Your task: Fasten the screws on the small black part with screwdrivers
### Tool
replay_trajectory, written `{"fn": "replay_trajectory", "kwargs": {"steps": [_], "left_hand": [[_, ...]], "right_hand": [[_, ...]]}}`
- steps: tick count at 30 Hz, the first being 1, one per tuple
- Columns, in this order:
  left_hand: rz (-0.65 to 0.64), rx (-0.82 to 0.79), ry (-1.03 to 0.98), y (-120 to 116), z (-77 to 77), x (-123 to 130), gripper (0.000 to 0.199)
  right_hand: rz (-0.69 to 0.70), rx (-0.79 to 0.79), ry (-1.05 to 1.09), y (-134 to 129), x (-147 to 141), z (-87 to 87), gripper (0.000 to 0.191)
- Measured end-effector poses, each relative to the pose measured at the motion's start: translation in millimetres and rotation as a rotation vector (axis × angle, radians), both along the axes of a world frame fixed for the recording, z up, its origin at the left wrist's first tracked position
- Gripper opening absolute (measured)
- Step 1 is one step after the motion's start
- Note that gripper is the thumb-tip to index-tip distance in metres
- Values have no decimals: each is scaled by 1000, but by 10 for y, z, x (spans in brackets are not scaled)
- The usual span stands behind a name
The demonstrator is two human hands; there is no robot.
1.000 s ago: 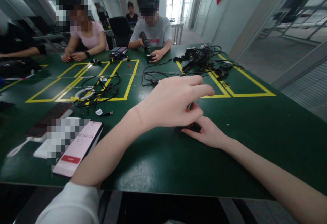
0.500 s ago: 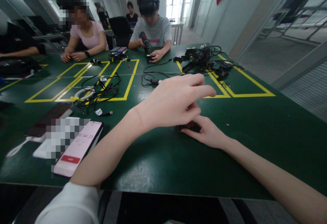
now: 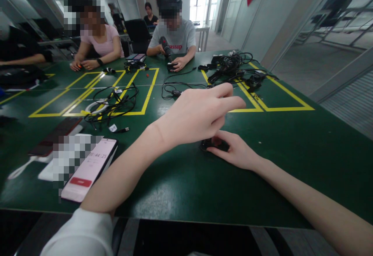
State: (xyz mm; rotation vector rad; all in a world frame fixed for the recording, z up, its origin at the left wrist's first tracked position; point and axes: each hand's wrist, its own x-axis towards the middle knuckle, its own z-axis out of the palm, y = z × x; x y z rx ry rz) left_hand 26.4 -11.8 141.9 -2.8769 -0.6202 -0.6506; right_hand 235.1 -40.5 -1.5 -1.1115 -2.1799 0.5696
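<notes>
My left hand (image 3: 201, 112) hangs just above and in front of my right hand. Its fingers curl down to the right, the fingertips mostly out of sight; whatever they hold, if anything, is hidden behind the hand. On the table, the thumb and fingers of my right hand (image 3: 237, 149) close around a small black object (image 3: 206, 144). Only its rounded dark edge shows, so its kind is unclear. Behind my left hand lies a black cable (image 3: 175, 93) with a thicker connector.
Left of my arm lie a phone (image 3: 87, 166) with a lit timer screen and a darker phone (image 3: 55, 137). Coiled cables (image 3: 122, 100) lie within yellow tape lines, and a cable heap (image 3: 230, 67) sits far right. Across the table, a person in grey (image 3: 185, 34) holds a power drill (image 3: 165, 46).
The curled lower fingers of my left hand have shifted slightly left, showing a little more of the black object. My right hand stays in place.
</notes>
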Motion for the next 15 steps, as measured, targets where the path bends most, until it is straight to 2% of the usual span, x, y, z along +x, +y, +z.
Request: {"fn": "replay_trajectory", "kwargs": {"steps": [3, 8, 15], "left_hand": [[17, -19, 14, -5, 9, -5, 37], [-43, 11, 2, 4, 10, 1, 37], [2, -5, 15, -5, 3, -2, 38]], "right_hand": [[-2, 11, 8, -1, 0, -7, 17], [-9, 40, -4, 0, 1, -9, 16], [-12, 22, -7, -2, -3, 6, 16]]}}
